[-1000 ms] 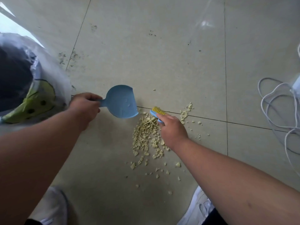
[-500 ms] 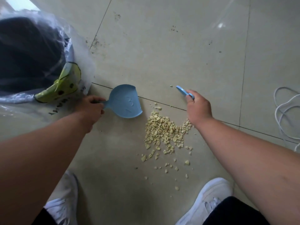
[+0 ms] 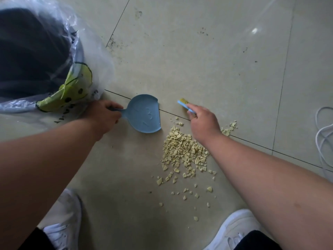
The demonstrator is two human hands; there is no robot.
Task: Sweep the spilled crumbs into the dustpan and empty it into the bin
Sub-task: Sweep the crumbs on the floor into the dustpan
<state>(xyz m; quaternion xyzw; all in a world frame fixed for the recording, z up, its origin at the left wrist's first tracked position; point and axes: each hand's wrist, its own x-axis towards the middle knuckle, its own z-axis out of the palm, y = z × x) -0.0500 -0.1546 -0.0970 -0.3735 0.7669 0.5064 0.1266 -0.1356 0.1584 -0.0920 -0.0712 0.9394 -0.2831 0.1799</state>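
A pile of pale yellow crumbs (image 3: 182,152) lies on the tiled floor, with loose bits scattered toward my shoes and a small clump (image 3: 229,128) to the right of my wrist. My left hand (image 3: 102,117) grips the handle of a small blue dustpan (image 3: 144,114), which rests on the floor just left of the pile and holds nothing. My right hand (image 3: 202,123) grips a small blue brush with yellow bristles (image 3: 184,103), held beyond the pile over the tile joint. The bin (image 3: 36,56), lined with a clear plastic bag, stands at the far left.
A white cable (image 3: 324,134) loops on the floor at the right edge. My two white shoes (image 3: 234,231) frame the near floor. Dark tile joints cross the floor and there are dirt specks farther away.
My right hand has brought the brush back toward the dustpan, bristles now showing. The view shifted right and nearer. The dustpan stays beside the pile in my left hand.
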